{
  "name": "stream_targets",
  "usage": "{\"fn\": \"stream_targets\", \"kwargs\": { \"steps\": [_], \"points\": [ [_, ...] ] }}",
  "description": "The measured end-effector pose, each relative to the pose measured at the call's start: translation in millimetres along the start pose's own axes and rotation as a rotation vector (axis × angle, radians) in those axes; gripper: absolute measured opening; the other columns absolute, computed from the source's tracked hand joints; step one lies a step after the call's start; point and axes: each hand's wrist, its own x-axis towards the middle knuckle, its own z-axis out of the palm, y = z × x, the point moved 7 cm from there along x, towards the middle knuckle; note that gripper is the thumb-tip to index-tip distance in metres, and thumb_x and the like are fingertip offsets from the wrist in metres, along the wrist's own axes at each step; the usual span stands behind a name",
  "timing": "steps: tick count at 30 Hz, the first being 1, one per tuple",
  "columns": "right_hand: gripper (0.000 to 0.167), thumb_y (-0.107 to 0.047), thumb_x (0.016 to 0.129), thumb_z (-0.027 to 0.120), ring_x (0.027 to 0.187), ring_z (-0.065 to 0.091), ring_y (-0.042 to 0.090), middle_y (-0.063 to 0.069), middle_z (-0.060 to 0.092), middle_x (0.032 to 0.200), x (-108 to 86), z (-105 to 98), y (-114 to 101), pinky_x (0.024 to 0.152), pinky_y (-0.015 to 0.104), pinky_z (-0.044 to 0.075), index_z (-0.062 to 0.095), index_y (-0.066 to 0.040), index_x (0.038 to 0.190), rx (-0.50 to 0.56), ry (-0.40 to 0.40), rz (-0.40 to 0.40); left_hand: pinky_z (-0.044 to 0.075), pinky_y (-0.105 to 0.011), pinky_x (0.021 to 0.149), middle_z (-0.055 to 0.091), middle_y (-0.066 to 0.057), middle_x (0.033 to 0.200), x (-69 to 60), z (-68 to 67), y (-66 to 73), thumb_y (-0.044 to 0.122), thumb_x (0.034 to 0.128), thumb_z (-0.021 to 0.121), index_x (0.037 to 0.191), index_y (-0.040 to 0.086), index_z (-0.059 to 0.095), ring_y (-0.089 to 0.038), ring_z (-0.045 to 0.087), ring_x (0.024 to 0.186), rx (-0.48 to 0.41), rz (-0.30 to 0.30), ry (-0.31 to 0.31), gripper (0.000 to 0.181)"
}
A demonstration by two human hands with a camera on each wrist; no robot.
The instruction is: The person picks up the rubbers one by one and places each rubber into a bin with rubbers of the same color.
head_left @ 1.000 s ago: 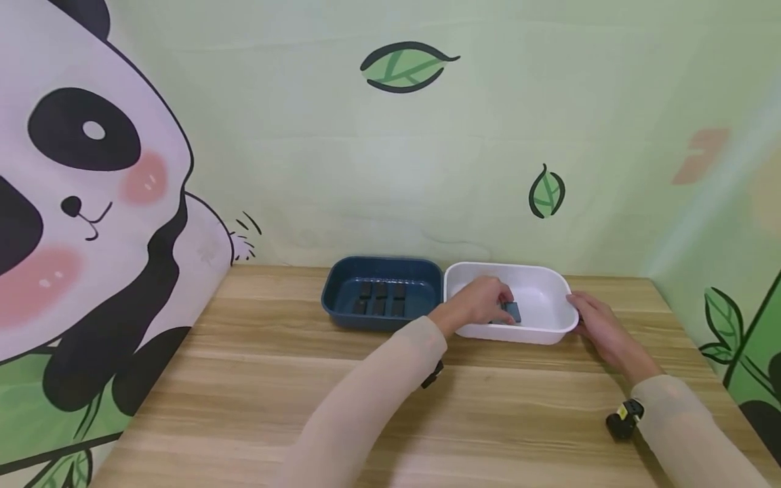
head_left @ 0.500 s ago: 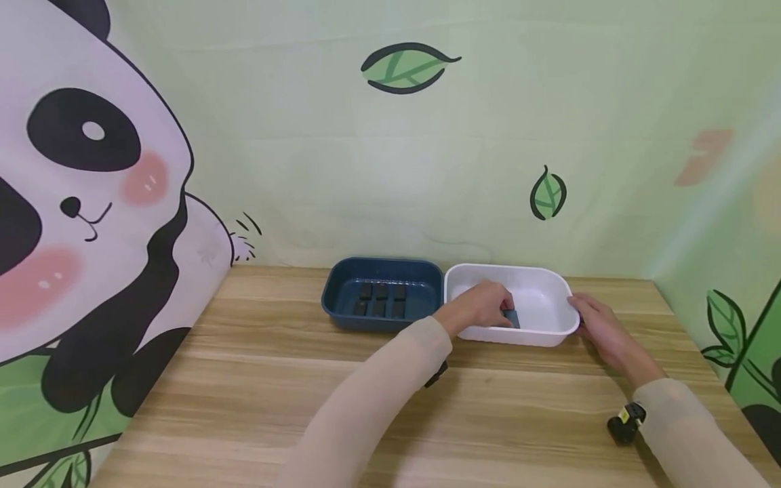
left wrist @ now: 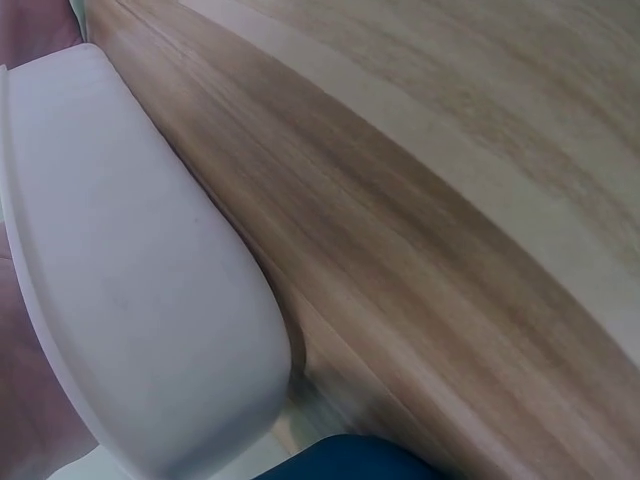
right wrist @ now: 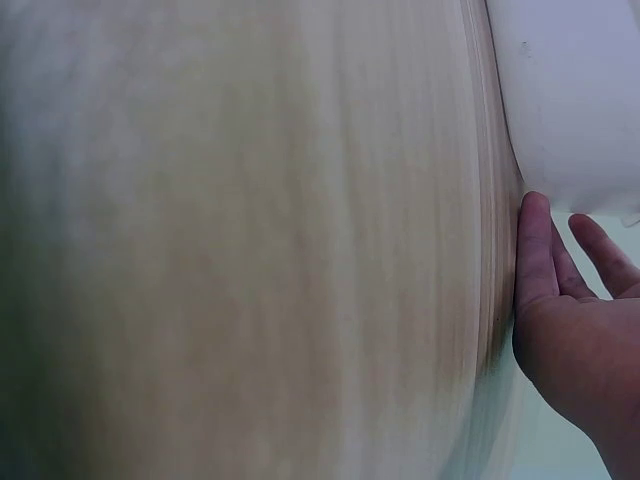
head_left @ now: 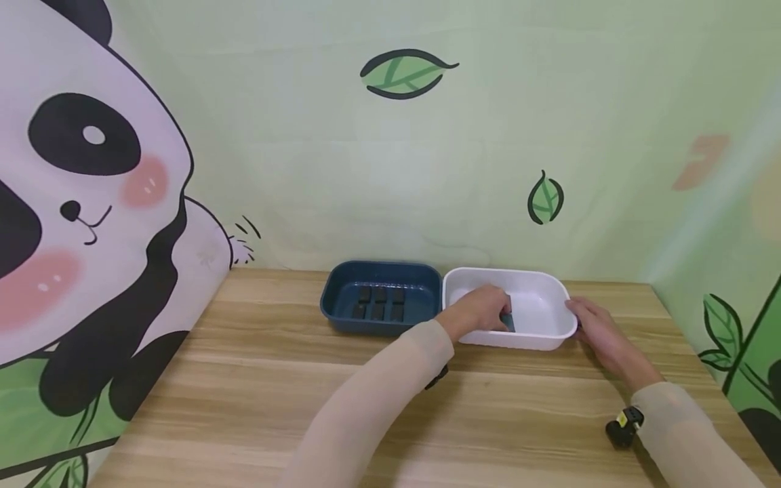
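Observation:
My left hand [head_left: 485, 308] reaches down into the white basin [head_left: 539, 342]. Its fingers and thumb pinch a flat, dark blue-grey piece [head_left: 508, 322], mostly covered by the hand. The left wrist view has only the outside of the white basin [left wrist: 140, 270] and part of the hand [left wrist: 30, 370]. At the basin's right end, my right hand [head_left: 601, 332] rests against the rim and outer wall. In the right wrist view, that hand [right wrist: 580, 320] has nearly straight fingers, their tips at the basin's lower edge [right wrist: 570, 130].
A dark blue basin [head_left: 329, 315] stands close against the white one on its left. Several small dark blocks [head_left: 379, 312] lie in it in two rows. Both basins are on a wooden table [head_left: 256, 379], near a wall hanging [head_left: 293, 169] with a panda and leaves.
My left hand has closed further over the blue-grey piece, hiding more of it, and the piece has shifted slightly left. My right hand has stayed at the white basin's end.

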Motion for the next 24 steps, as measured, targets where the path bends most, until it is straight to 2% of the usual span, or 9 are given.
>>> {"fn": "stream_targets", "kwargs": {
  "steps": [2, 6, 8, 12, 14, 16, 20, 22, 24],
  "points": [
    [0.078, -0.052, 0.115, 0.029, 0.148, 0.037, 0.042, 0.031, 0.027, 0.167, 1.7, 2, 0, 0.104, 0.023, 0.053, 0.018, 0.005, 0.166, -0.005, -0.004, 0.001, 0.05, -0.016, 0.083, 0.074, 0.005, 0.106, -0.4, 0.9, -1.8, 0.034, 0.0927, 0.085, 0.118, 0.014, 0.08, -0.007, 0.059, 0.091, 0.015, 0.001, -0.006, 0.033],
    [0.078, -0.054, 0.114, 0.028, 0.15, 0.035, 0.043, 0.031, 0.025, 0.168, 6.1, 5, 0, 0.119, 0.044, 0.044, 0.017, 0.004, 0.166, -0.012, -0.008, 0.007, 0.05, -0.016, 0.083, 0.073, 0.004, 0.107, -1.2, 0.4, -6.0, 0.033, 0.0924, 0.086, 0.118, 0.013, 0.08, -0.007, 0.058, 0.092, 0.002, 0.007, -0.005, 0.034],
    [0.078, -0.054, 0.114, 0.028, 0.15, 0.035, 0.044, 0.03, 0.026, 0.168, 8.6, 5, -1, 0.12, 0.047, 0.042, 0.017, 0.003, 0.166, -0.013, -0.007, 0.007, 0.049, -0.016, 0.083, 0.073, 0.004, 0.106, -1.9, -1.8, -7.3, 0.034, 0.0924, 0.085, 0.118, 0.012, 0.08, -0.007, 0.058, 0.092, -0.01, 0.01, -0.001, 0.034],
    [0.078, -0.053, 0.114, 0.029, 0.147, 0.038, 0.041, 0.03, 0.027, 0.168, 9.5, 1, 0, 0.109, 0.029, 0.053, 0.018, 0.004, 0.166, -0.005, -0.004, 0.009, 0.046, -0.017, 0.076, 0.07, 0.004, 0.096, -2.2, -6.3, -7.0, 0.041, 0.0938, 0.083, 0.112, 0.013, 0.08, -0.008, 0.055, 0.087, -0.062, 0.007, 0.004, 0.033],
    [0.078, -0.053, 0.114, 0.029, 0.142, 0.044, 0.036, 0.031, 0.027, 0.167, 7.0, -3, 2, 0.098, 0.018, 0.055, 0.018, 0.005, 0.166, -0.005, -0.001, 0.007, 0.044, -0.018, 0.074, 0.067, 0.005, 0.091, -2.9, -10.0, -5.8, 0.044, 0.0944, 0.081, 0.109, 0.014, 0.08, -0.008, 0.055, 0.085, -0.103, -0.001, 0.009, 0.033],
    [0.079, -0.052, 0.115, 0.029, 0.133, 0.052, 0.024, 0.033, 0.027, 0.166, 3.5, -9, 2, 0.091, 0.014, 0.054, 0.018, 0.008, 0.164, 0.008, 0.007, -0.002, 0.044, -0.017, 0.075, 0.067, 0.005, 0.092, -3.0, -15.7, -2.7, 0.047, 0.0954, 0.078, 0.111, 0.014, 0.079, -0.008, 0.055, 0.086, -0.13, 0.003, 0.027, 0.036],
    [0.08, -0.052, 0.115, 0.031, 0.113, 0.056, 0.001, 0.029, 0.037, 0.158, -3.0, -19, -1, 0.089, 0.014, 0.055, 0.018, 0.011, 0.162, 0.07, 0.001, -0.05, 0.049, -0.015, 0.089, 0.07, 0.004, 0.112, -6.3, -30.4, 6.1, 0.05, 0.0987, 0.073, 0.127, 0.013, 0.076, -0.006, 0.059, 0.096, -0.135, 0.028, 0.072, 0.046],
    [0.077, -0.05, 0.115, 0.034, 0.109, 0.056, -0.003, 0.016, 0.048, 0.148, -5.0, -23, -3, 0.089, 0.015, 0.056, 0.022, 0.01, 0.161, 0.144, -0.013, -0.08, 0.05, -0.016, 0.097, 0.069, 0.002, 0.123, -11.9, -37.9, 9.5, 0.052, 0.1003, 0.07, 0.135, 0.013, 0.072, -0.006, 0.059, 0.104, -0.127, 0.042, 0.092, 0.053],
    [0.074, -0.046, 0.115, 0.039, 0.108, 0.057, -0.005, 0.003, 0.054, 0.137, -7.5, -27, -5, 0.09, 0.017, 0.057, 0.025, 0.012, 0.159, 0.204, -0.005, -0.113, 0.049, -0.017, 0.103, 0.067, 0.001, 0.132, -23.7, -46.0, 11.4, 0.054, 0.1008, 0.068, 0.142, 0.014, 0.068, -0.007, 0.059, 0.112, -0.127, 0.05, 0.107, 0.057]
  ]
}}
